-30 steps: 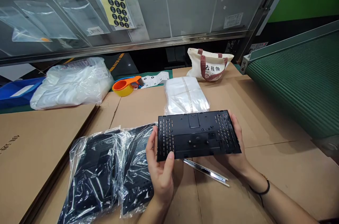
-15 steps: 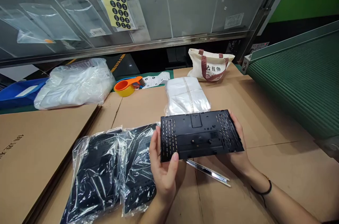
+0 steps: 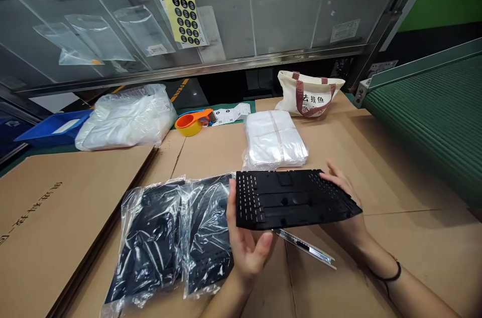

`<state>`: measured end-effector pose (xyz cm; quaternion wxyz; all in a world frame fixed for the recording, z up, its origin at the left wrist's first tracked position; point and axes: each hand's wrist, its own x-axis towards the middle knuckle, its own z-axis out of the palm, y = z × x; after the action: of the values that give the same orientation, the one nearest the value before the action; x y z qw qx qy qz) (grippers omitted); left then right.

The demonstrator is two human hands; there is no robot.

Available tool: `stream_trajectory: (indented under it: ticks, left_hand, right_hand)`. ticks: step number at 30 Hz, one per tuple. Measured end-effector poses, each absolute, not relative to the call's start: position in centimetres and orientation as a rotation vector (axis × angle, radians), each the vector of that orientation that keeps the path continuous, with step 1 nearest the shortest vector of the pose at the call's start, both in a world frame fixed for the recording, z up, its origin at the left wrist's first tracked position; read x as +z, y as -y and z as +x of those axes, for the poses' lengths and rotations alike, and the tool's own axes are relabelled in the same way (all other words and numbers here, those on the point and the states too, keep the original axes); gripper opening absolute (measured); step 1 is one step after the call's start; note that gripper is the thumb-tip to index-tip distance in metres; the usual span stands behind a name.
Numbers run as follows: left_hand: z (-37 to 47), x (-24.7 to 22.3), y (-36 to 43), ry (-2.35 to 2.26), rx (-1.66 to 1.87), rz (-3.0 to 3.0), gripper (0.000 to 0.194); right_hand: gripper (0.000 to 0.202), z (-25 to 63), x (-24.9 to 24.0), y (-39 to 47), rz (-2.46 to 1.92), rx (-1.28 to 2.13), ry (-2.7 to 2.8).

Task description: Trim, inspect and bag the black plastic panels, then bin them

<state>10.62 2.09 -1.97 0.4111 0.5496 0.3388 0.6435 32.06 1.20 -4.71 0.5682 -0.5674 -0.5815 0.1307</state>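
A black slotted plastic panel is held up over the cardboard-covered table, tilted so its near edge faces me. My left hand grips its left end, fingers behind and thumb below the near edge. Around the right end curls my right hand, its fingers at the far corner. Beneath the panel lies a slim metallic knife-like tool, partly covered. To the left are a bagged black panel and another bagged panel, side by side in clear plastic.
A stack of clear bags lies behind the panel. Further back are an orange tape dispenser, a cloth bag and a large plastic bundle. Cardboard sheets rise at left; a green conveyor slopes at right.
The panel has tipped, so its face appears flatter and more foreshortened. My left thumb has slid off its face to below the near edge. The view has shifted slightly left.
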Motion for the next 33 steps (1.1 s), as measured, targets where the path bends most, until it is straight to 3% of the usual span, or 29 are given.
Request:
stream_trajectory:
  ticks: [3, 7, 10, 14, 21, 27, 33]
  left_hand:
    - [10.8, -2.0, -2.2, -0.829, 1.654, 1.349, 0.07]
    - [10.4, -1.9, -2.1, -0.842, 1.668, 1.404, 0.07]
    - [9.1, -0.9, -1.1, -1.017, 1.55, 1.495, 0.059]
    - [6.3, 2.9, 0.1, -1.186, 1.43, 1.536, 0.037]
    - [8.2, 10.7, -6.2, -0.952, 1.184, 1.941, 0.023]
    - [14.1, 6.2, -15.4, -0.723, 0.654, 2.598, 0.025]
    - [15.3, 2.5, -18.0, -0.835, 0.234, 2.99, 0.031]
  right_hand:
    - [0.022, 32.7, -3.5, -1.1, -1.224, 0.361, 1.474]
    - [0.015, 34.3, -2.6, -1.3, -1.168, 0.426, 1.464]
    - [0.011, 36.1, -3.6, -1.4, -1.252, 0.386, 1.313]
    - [0.025, 38.7, -5.8, -1.2, -1.497, 0.224, 0.962]
    - [0.035, 39.5, -6.9, -1.2, -1.582, 0.169, 0.816]
    - [0.033, 38.3, -6.9, -1.1, -1.481, 0.308, 0.899]
    - [0.035, 37.8, -7.3, -1.1, -1.411, 0.455, 0.94]
